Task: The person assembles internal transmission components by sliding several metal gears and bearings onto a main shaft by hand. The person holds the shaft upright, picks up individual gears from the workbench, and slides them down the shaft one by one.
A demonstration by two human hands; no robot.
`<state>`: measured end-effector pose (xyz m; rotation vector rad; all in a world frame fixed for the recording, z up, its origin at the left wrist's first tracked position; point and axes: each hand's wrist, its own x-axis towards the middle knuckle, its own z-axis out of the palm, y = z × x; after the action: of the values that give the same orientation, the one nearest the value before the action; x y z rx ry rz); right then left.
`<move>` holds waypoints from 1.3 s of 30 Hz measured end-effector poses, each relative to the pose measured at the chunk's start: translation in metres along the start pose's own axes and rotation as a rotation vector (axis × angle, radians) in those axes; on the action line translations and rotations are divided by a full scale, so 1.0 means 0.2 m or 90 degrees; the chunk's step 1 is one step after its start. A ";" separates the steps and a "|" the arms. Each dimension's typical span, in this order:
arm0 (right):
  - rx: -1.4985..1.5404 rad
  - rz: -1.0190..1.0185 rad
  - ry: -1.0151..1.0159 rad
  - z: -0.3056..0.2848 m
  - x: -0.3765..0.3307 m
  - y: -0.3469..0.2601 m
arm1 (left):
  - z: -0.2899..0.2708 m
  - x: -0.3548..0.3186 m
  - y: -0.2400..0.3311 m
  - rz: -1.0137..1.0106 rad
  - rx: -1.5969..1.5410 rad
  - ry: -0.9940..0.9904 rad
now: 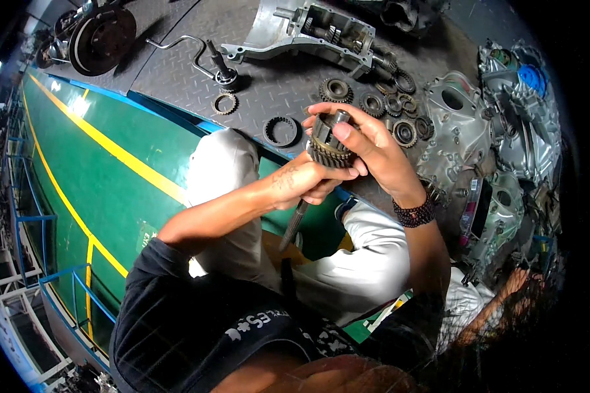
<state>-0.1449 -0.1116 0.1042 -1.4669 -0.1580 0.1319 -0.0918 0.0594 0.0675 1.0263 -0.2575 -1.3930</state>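
Left hand [308,180] gripping gear assembly [330,152] from below, splined shaft [295,226] angled down underneath; right hand [372,145] wrapped round its top. Assembly held up at bench [170,82] near edge. Toothed ring [280,143] left, loose gears [325,92] beyond, open gearbox housing [288,40] farther back.

**Green floor [118,203] left, metal castings [446,134] right**

Yellow lines [111,149] cross the floor; blue railings [62,274] stand at lower left. A dark disc [111,39] sits at upper left. Among the castings at upper right shows a bright blue part [533,80].
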 end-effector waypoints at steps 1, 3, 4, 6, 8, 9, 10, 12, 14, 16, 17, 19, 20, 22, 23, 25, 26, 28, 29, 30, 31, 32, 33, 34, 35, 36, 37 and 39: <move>-0.019 0.019 -0.001 0.00 0.01 -0.01 | 0.00 0.00 0.00 0.002 -0.001 -0.001; -0.038 0.039 -0.003 0.00 0.02 -0.01 | 0.00 -0.01 0.01 0.009 -0.010 0.022; -0.045 0.025 0.015 0.00 0.02 0.00 | 0.00 -0.01 0.01 0.009 -0.011 0.021; -0.053 0.012 0.034 0.01 0.02 0.02 | 0.00 0.00 0.02 0.005 0.005 0.034; 0.011 0.009 0.050 0.03 0.03 0.01 | -0.01 -0.01 0.02 0.013 0.017 0.038; 0.009 0.008 0.051 0.03 0.03 0.02 | -0.01 -0.01 0.02 0.019 0.028 0.043; 0.005 -0.034 0.022 0.01 0.04 0.02 | -0.02 -0.02 0.03 0.020 0.029 0.041; -0.001 -0.078 -0.004 -0.01 0.03 0.00 | -0.02 -0.03 0.03 0.053 0.101 0.072; -0.033 -0.034 -0.042 -0.03 0.02 -0.06 | -0.03 -0.03 0.02 0.043 0.205 0.063; -0.013 -0.031 -0.043 -0.04 0.02 -0.09 | 0.00 -0.04 0.01 0.100 0.231 0.047; 0.011 -0.053 -0.039 -0.04 0.02 -0.12 | 0.01 -0.04 0.01 0.114 0.238 0.042; 0.051 -0.084 -0.036 -0.05 0.01 -0.15 | 0.00 -0.02 -0.02 0.215 0.270 0.012; 0.047 -0.088 -0.034 -0.05 0.02 -0.15 | -0.01 -0.01 -0.03 0.303 0.296 -0.014; 0.095 -0.221 0.026 -0.07 0.01 -0.14 | -0.02 -0.03 -0.04 0.245 0.329 0.014; 0.119 -0.217 0.062 -0.07 0.00 -0.16 | -0.01 -0.03 -0.03 0.207 0.301 0.029; 0.138 -0.220 0.070 -0.12 0.02 -0.15 | -0.01 -0.05 -0.01 0.141 0.215 0.052; 0.207 -0.185 0.087 -0.12 0.03 -0.16 | -0.01 -0.05 0.00 0.113 0.189 0.061; 0.288 -0.149 0.107 -0.13 0.03 -0.13 | -0.01 -0.06 0.02 0.059 0.186 0.072; 0.360 -0.116 0.065 -0.15 0.03 -0.12 | -0.01 -0.06 0.01 0.061 0.184 0.073; 0.431 -0.081 0.023 -0.17 0.04 -0.11 | -0.01 -0.05 0.00 0.066 0.171 0.074; 0.473 -0.094 0.021 -0.17 0.04 -0.09 | -0.02 -0.04 -0.01 0.069 0.158 0.075; 0.473 -0.092 0.020 -0.17 0.04 -0.08 | -0.02 -0.04 -0.01 0.069 0.157 0.075; 0.467 -0.090 0.056 -0.17 0.05 -0.07 | -0.03 -0.04 0.00 0.052 0.167 0.073; 0.461 -0.088 0.092 -0.17 0.06 -0.06 | -0.03 -0.04 0.00 0.034 0.177 0.071; 0.465 -0.092 0.067 -0.19 0.06 -0.05 | -0.04 -0.03 -0.02 0.034 0.176 0.072; 0.466 -0.090 0.067 -0.19 0.06 -0.06 | -0.04 -0.01 -0.05 0.112 0.194 0.070; 0.347 -0.103 0.120 -0.17 0.05 -0.07 | -0.04 -0.01 -0.06 0.150 0.202 0.071; 0.266 -0.129 0.145 -0.16 0.02 -0.07 | -0.03 -0.01 -0.05 0.188 0.224 0.071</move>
<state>-0.1345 -0.1427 0.1147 -1.0330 -0.0861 -0.1592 -0.0946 0.0657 0.0570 1.2925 -0.5617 -1.0391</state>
